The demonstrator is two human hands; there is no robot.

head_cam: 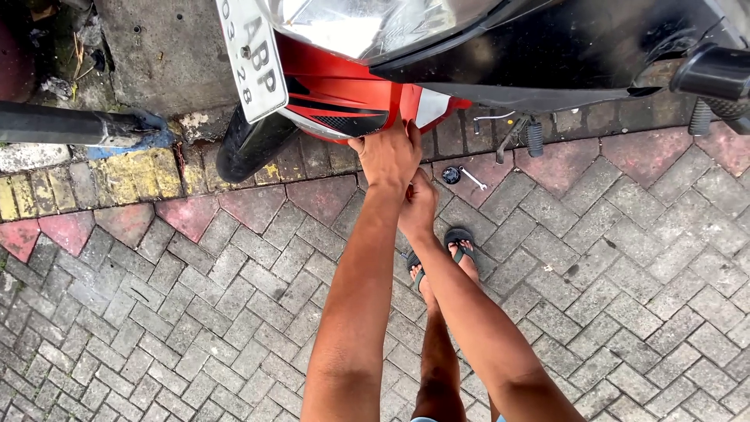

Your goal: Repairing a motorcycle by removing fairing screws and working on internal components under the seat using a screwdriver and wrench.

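Brick paving (195, 297); hands under red fairing (336, 94).

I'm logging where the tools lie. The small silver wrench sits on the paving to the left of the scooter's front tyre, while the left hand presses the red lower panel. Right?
Not quite. In the head view the small silver wrench lies on the brick paving right of the black front tyre, beside a small dark round part. The left hand does press the red lower panel.
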